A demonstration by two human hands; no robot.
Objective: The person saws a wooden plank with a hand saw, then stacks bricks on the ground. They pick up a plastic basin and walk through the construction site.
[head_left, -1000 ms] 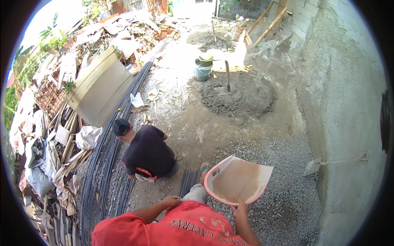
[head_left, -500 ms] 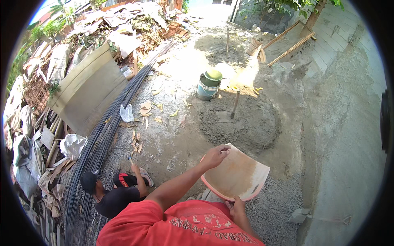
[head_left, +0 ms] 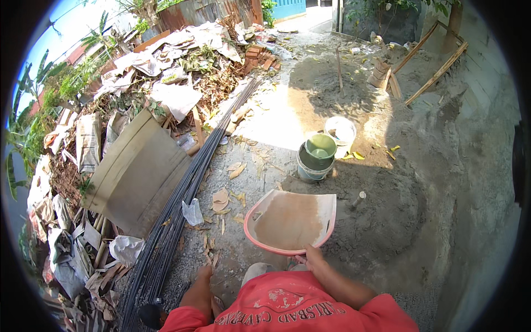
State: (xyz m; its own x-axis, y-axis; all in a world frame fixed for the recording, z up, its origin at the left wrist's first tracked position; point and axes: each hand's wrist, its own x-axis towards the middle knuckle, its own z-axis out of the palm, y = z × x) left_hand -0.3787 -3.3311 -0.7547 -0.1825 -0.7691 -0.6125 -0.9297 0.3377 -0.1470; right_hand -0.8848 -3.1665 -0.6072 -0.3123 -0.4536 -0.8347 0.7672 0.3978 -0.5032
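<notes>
My right hand is closed on the near rim of a shallow, scoop-like plastic tub with a pink rim. Its inside is bare, coated with brownish dust. I hold it tilted in front of my body, over the ground to the left of a grey wet-looking mortar mound. Away from the tub, my left hand hangs low on the left near the gravel; its fingers are too small and turned away to make out. A short stick stands in the mound.
Beyond the tub stand a blue bucket with a green pail in it and a white bucket. Long steel bars run along the left, beside a debris heap. Another person's dark cap shows low left. A wall bounds the right.
My left hand has let go of the tub's upper edge and dropped to the left. The tub has swung left, away from the mound, in my right hand. The view has shifted too.
</notes>
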